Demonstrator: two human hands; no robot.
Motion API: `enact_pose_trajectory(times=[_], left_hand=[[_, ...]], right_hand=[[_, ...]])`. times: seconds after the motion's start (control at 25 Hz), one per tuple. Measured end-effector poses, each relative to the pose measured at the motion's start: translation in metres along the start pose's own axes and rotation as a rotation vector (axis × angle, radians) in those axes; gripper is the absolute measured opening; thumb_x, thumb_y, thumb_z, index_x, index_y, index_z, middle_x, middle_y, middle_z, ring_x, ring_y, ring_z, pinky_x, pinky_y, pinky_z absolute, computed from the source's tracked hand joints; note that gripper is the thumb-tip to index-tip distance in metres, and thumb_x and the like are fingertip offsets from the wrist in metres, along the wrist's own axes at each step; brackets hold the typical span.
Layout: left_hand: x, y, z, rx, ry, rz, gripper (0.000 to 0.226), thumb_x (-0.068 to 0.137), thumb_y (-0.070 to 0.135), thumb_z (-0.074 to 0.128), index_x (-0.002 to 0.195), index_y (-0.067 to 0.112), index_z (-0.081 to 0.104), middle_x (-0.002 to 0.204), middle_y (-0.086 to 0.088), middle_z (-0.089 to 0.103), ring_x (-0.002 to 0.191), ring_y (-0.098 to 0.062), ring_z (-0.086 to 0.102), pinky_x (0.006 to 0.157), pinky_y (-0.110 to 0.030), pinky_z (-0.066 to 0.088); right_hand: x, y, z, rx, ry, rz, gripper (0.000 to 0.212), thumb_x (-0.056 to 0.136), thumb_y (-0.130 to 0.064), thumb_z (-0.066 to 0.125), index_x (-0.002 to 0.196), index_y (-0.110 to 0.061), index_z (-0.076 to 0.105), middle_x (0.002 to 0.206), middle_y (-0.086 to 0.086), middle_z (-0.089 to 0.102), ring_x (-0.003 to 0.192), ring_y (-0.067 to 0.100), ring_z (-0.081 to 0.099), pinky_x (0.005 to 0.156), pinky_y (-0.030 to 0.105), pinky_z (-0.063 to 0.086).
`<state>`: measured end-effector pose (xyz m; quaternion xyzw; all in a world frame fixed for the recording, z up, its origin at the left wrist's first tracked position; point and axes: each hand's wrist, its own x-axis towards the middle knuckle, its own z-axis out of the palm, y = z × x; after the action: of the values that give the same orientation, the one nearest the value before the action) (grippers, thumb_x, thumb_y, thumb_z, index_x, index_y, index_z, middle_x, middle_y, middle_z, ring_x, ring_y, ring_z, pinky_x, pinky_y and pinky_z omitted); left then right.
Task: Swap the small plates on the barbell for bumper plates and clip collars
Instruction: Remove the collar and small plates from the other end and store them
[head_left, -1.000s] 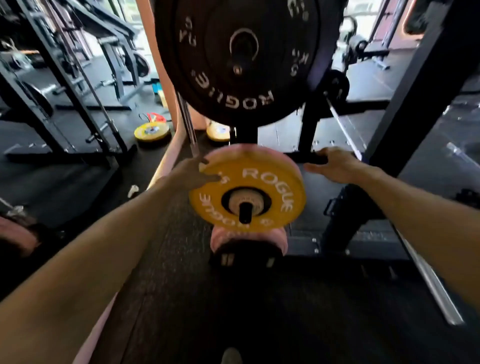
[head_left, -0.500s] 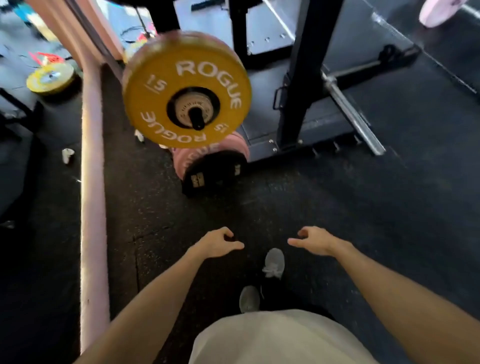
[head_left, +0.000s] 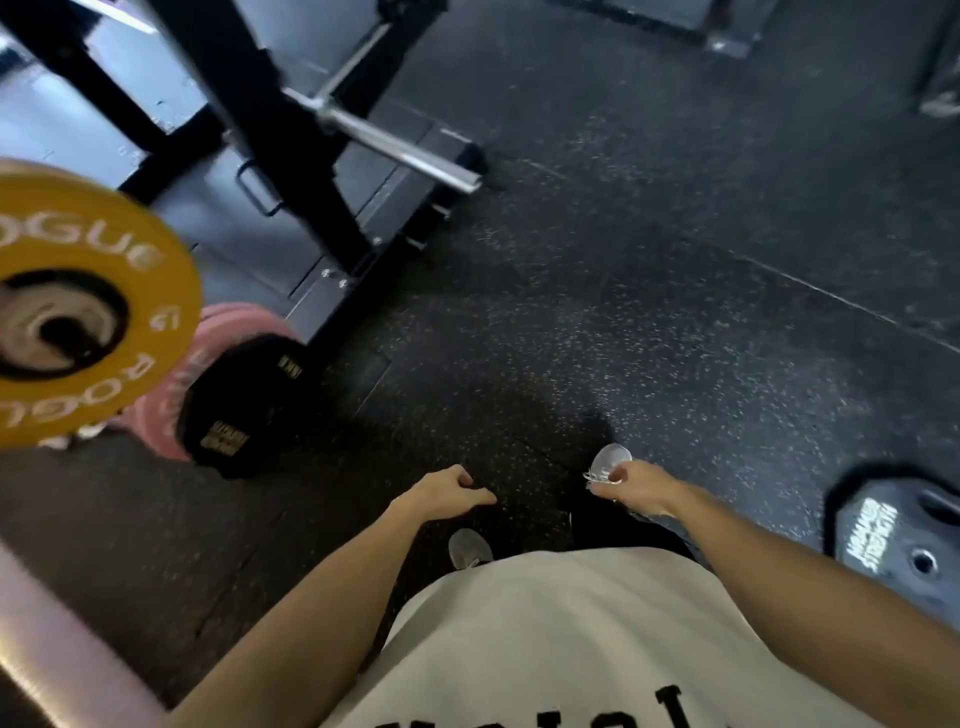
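Yellow plate (head_left: 88, 312) reads "ROGUE"; black plate (head_left: 904, 540) on the floor reads "STRENGTH". Left hand (head_left: 447, 493) and right hand (head_left: 634, 488) hang loosely curled, empty.

Floor (head_left: 649, 322) is that black rubber gym matting with white flecks, seams running across it. Black steel rack frame (head_left: 270, 130) sits in the upper left of the frame, bolted feet and all, with a shiny silver bar (head_left: 395, 140) sticking out diagonally from it. Two grey sneakers (head_left: 610, 460) near bottom center, and a cream shirt (head_left: 545, 634) with black lettering fills the bottom edge.
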<state>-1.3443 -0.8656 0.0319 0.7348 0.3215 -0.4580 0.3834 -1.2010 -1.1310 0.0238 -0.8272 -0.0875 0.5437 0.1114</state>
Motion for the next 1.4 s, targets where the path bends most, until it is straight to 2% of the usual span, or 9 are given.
enact_pose_trajectory(times=[0.08, 0.28, 0.36, 0.52, 0.64, 0.8, 1.04, 1.16, 1.4], left_hand=[[0.020, 0.053, -0.003, 0.083, -0.041, 0.007, 0.071, 0.084, 0.061, 0.063, 0.141, 0.022, 0.045, 0.142, -0.006, 0.050, 0.126, -0.024, 0.049, 0.099, -0.036, 0.039], [0.066, 0.197, -0.007, 0.267, -0.065, 0.045, 0.068, 0.084, 0.064, 0.061, 0.138, 0.024, 0.048, 0.141, -0.004, 0.050, 0.125, -0.023, 0.048, 0.097, -0.037, 0.038], [0.077, 0.254, -0.010, 0.280, -0.050, 0.075, 0.065, 0.083, 0.064, 0.062, 0.134, 0.025, 0.051, 0.138, -0.003, 0.052, 0.121, -0.022, 0.050, 0.098, -0.037, 0.040], [0.099, 0.338, -0.023, 0.302, 0.030, 0.110, 0.077, 0.070, 0.077, 0.058, 0.130, 0.030, 0.052, 0.133, 0.000, 0.056, 0.118, -0.023, 0.053, 0.105, -0.044, 0.041], [0.123, 0.385, -0.039, 0.313, 0.020, 0.079, 0.077, 0.064, 0.081, 0.055, 0.125, 0.034, 0.053, 0.125, 0.002, 0.059, 0.113, -0.022, 0.056, 0.102, -0.045, 0.043], [0.171, 0.448, -0.065, 0.262, 0.005, 0.073, 0.064, 0.078, 0.072, 0.056, 0.124, 0.027, 0.055, 0.126, -0.001, 0.061, 0.111, -0.022, 0.057, 0.100, -0.041, 0.045], [0.246, 0.588, -0.178, 0.274, 0.023, 0.116, 0.061, 0.086, 0.067, 0.054, 0.128, 0.022, 0.055, 0.131, -0.005, 0.059, 0.112, -0.023, 0.056, 0.100, -0.038, 0.044], [0.273, 0.650, -0.235, 0.276, 0.004, 0.129, 0.062, 0.092, 0.061, 0.054, 0.137, 0.018, 0.050, 0.139, -0.007, 0.054, 0.122, -0.026, 0.052, 0.103, -0.040, 0.042], [0.341, 0.742, -0.311, 0.231, -0.028, 0.068, 0.066, 0.092, 0.059, 0.055, 0.141, 0.015, 0.046, 0.143, -0.008, 0.050, 0.127, -0.028, 0.049, 0.107, -0.041, 0.039]], right_hand=[[0.002, 0.031, -0.027, 0.105, 0.028, 0.027, 0.052, 0.094, -0.051, 0.057, 0.127, -0.011, 0.060, 0.126, 0.009, 0.061, 0.118, 0.026, 0.057, 0.083, 0.026, 0.042], [0.018, 0.113, -0.128, 0.243, 0.109, 0.088, 0.058, 0.094, -0.048, 0.056, 0.122, 0.003, 0.062, 0.128, 0.016, 0.062, 0.117, 0.031, 0.058, 0.098, 0.036, 0.045], [0.027, 0.144, -0.175, 0.327, 0.154, 0.113, 0.061, 0.094, -0.048, 0.056, 0.121, 0.006, 0.061, 0.127, 0.020, 0.063, 0.115, 0.032, 0.059, 0.099, 0.039, 0.046], [0.050, 0.173, -0.251, 0.333, 0.167, 0.132, 0.058, 0.096, -0.052, 0.050, 0.121, -0.001, 0.064, 0.129, 0.015, 0.062, 0.116, 0.029, 0.058, 0.089, 0.032, 0.043], [0.075, 0.175, -0.282, 0.315, 0.110, 0.150, 0.058, 0.095, -0.051, 0.053, 0.130, -0.006, 0.058, 0.134, 0.011, 0.059, 0.120, 0.029, 0.057, 0.096, 0.034, 0.043], [0.125, 0.173, -0.340, 0.213, 0.075, 0.126, 0.055, 0.091, -0.048, 0.061, 0.127, -0.006, 0.057, 0.130, 0.012, 0.061, 0.114, 0.028, 0.059, 0.093, 0.033, 0.047], [0.198, 0.137, -0.549, 0.194, 0.175, 0.086, 0.046, 0.096, -0.039, 0.058, 0.122, -0.001, 0.060, 0.125, 0.015, 0.063, 0.113, 0.030, 0.059, 0.089, 0.032, 0.045], [0.233, 0.120, -0.636, 0.264, 0.255, 0.069, 0.047, 0.093, -0.044, 0.060, 0.122, -0.007, 0.062, 0.128, 0.011, 0.062, 0.116, 0.030, 0.058, 0.096, 0.036, 0.045], [0.318, 0.099, -0.753, 0.204, 0.160, 0.074, 0.037, 0.090, -0.039, 0.066, 0.116, -0.013, 0.065, 0.119, 0.008, 0.067, 0.109, 0.024, 0.061, 0.089, 0.031, 0.045]])
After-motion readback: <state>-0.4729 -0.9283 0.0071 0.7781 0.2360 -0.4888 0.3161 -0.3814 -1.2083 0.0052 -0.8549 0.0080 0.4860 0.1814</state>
